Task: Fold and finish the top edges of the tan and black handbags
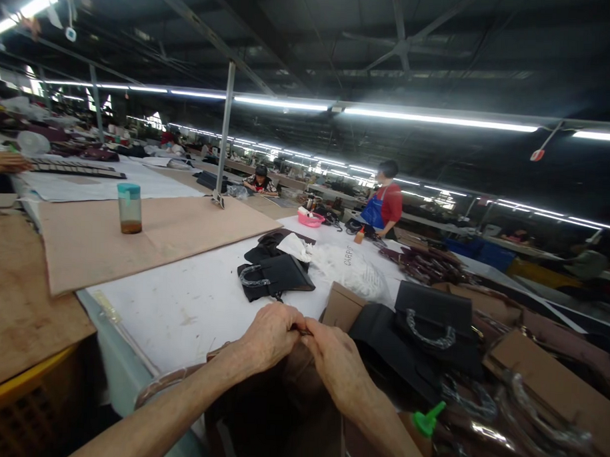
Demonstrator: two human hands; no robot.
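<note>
Both hands meet at the upper edge of a brown bag (300,368) near the bottom middle. My left hand (273,331) is closed, its fingers pinching that edge. Right beside it, my right hand (330,353) pinches the same edge, thumb and fingers together. The bag's dark inside faces me, and a curved handle shows at its left. Beyond the hands a small black bag (274,275) with a wrapped handle lies on the white table (182,311). Another black bag (432,319) lies to the right.
A bottle with a teal lid (130,209) stands on a beige board (185,234). Brown bags (550,370) pile up at right, near a green-tipped bottle (425,423). A plastic sack (356,270) lies mid-table. A person in red (390,203) stands beyond; another person's hand (7,161) is far left.
</note>
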